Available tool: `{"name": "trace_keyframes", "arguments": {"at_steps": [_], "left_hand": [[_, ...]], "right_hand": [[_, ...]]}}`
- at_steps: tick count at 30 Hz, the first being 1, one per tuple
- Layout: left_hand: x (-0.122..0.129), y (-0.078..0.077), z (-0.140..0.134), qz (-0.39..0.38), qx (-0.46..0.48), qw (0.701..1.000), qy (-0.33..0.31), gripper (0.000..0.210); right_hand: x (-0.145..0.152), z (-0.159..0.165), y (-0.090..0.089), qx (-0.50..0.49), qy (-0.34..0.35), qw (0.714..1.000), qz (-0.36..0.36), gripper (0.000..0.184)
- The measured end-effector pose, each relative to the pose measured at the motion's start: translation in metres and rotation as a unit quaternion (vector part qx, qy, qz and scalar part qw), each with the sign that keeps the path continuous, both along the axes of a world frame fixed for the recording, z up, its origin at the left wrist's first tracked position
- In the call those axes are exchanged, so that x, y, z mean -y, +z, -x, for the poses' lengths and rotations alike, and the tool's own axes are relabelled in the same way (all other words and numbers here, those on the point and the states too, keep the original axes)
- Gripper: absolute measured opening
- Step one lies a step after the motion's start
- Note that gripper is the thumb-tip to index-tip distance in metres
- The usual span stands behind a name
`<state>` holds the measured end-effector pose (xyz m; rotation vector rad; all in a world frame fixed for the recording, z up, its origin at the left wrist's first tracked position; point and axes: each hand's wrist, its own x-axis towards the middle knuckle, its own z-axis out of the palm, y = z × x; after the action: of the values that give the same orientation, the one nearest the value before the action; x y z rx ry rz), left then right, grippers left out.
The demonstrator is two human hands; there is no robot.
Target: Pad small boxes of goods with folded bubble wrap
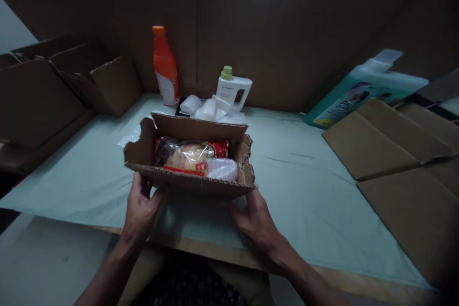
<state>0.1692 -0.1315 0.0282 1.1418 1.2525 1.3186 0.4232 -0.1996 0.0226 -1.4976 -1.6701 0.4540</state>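
An open cardboard box (190, 184) with ragged top edges is held between my two hands over the front part of the table. My left hand (141, 205) grips its near left corner, thumb on the front wall. At the near right corner, my right hand (254, 215) is closed on the same box, fingers partly hidden beneath it. Inside lies a clear and red plastic packet (190, 154) with pale, bread-like contents. A bubble-wrapped item (223, 169) rests beside it at the box's right front.
Behind the box stand an orange bottle (165, 69), a white green-capped jug (227, 88) and bubble wrap (206, 109). Cardboard boxes (103, 81) fill the left. At right, a teal liquid jug (355, 88) leans behind flattened cardboard (412, 201). A cardboard wall (268, 33) closes the back.
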Motion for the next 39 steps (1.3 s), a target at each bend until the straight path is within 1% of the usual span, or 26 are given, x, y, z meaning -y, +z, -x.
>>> {"name": "trace_keyframes", "arguments": {"at_steps": [1, 3, 4, 6, 8, 10, 12, 13, 16, 18, 19, 21, 23, 26, 28, 30, 32, 33, 35, 37, 39], "left_hand": [[-0.006, -0.001, 0.003, 0.002, -0.003, 1.000, -0.012, 0.072], [-0.012, -0.005, 0.006, 0.003, -0.023, 0.999, -0.028, 0.073], [-0.012, -0.009, 0.008, -0.001, -0.041, 0.999, -0.025, 0.075], [-0.005, -0.016, 0.012, -0.003, -0.085, 0.996, 0.005, 0.078], [0.005, -0.021, 0.017, 0.023, -0.120, 0.992, 0.030, 0.081], [0.012, -0.024, 0.021, 0.052, -0.127, 0.990, 0.018, 0.082], [0.012, -0.025, 0.021, 0.054, -0.119, 0.991, -0.008, 0.082], [0.010, -0.025, 0.019, 0.049, -0.118, 0.992, -0.016, 0.082], [-0.003, -0.023, -0.001, 0.037, -0.132, 0.990, -0.046, 0.080], [-0.015, -0.020, -0.027, 0.027, -0.135, 0.987, -0.079, 0.077], [-0.022, -0.018, -0.044, 0.021, -0.131, 0.986, -0.100, 0.075], [-0.037, -0.014, -0.087, 0.004, -0.115, 0.984, -0.137, 0.072], [-0.054, -0.009, -0.141, -0.023, -0.092, 0.976, -0.194, 0.073], [-0.077, -0.002, -0.233, -0.106, -0.060, 0.944, -0.305, 0.081], [-0.087, -0.001, -0.295, -0.180, -0.080, 0.911, -0.363, 0.088], [-0.091, -0.006, -0.349, -0.193, -0.104, 0.890, -0.400, 0.100], [-0.088, -0.015, -0.391, -0.187, -0.111, 0.874, -0.434, 0.106], [-0.085, -0.022, -0.407, -0.183, -0.110, 0.867, -0.450, 0.107], [-0.076, -0.037, -0.428, -0.181, -0.107, 0.852, -0.479, 0.106], [-0.067, -0.053, -0.437, -0.178, -0.103, 0.843, -0.497, 0.105], [-0.060, -0.067, -0.441, -0.177, -0.096, 0.840, -0.504, 0.106]], "right_hand": [[-0.004, -0.004, -0.003, -0.001, 0.006, 1.000, 0.007, 0.069], [-0.010, -0.022, -0.011, 0.002, 0.024, 0.999, 0.039, 0.080], [-0.013, -0.033, -0.014, 0.001, 0.035, 0.998, 0.060, 0.088], [-0.018, -0.050, -0.020, -0.014, 0.061, 0.993, 0.103, 0.107], [-0.026, -0.055, -0.023, -0.060, 0.101, 0.985, 0.128, 0.125], [-0.036, -0.048, -0.024, -0.129, 0.154, 0.972, 0.125, 0.139], [-0.050, -0.041, -0.024, -0.188, 0.187, 0.958, 0.109, 0.145], [-0.056, -0.039, -0.024, -0.204, 0.189, 0.955, 0.098, 0.145], [-0.061, -0.052, -0.025, -0.201, 0.157, 0.965, 0.062, 0.143], [-0.051, -0.073, -0.025, -0.182, 0.117, 0.976, 0.031, 0.144], [-0.043, -0.086, -0.026, -0.173, 0.087, 0.981, 0.017, 0.143], [-0.022, -0.114, -0.026, -0.155, 0.007, 0.988, -0.009, 0.138], [0.000, -0.141, -0.025, -0.146, -0.093, 0.985, -0.028, 0.130], [0.024, -0.178, -0.026, -0.158, -0.240, 0.957, -0.044, 0.122], [0.029, -0.201, -0.029, -0.154, -0.317, 0.933, -0.067, 0.119], [0.028, -0.222, -0.033, -0.123, -0.376, 0.913, -0.101, 0.116], [0.027, -0.242, -0.039, -0.078, -0.416, 0.898, -0.121, 0.114], [0.027, -0.250, -0.043, -0.056, -0.427, 0.894, -0.121, 0.113], [0.031, -0.263, -0.050, -0.024, -0.438, 0.893, -0.104, 0.108], [0.038, -0.271, -0.058, -0.020, -0.441, 0.894, -0.082, 0.098], [0.045, -0.275, -0.063, -0.037, -0.437, 0.896, -0.069, 0.086]]}}
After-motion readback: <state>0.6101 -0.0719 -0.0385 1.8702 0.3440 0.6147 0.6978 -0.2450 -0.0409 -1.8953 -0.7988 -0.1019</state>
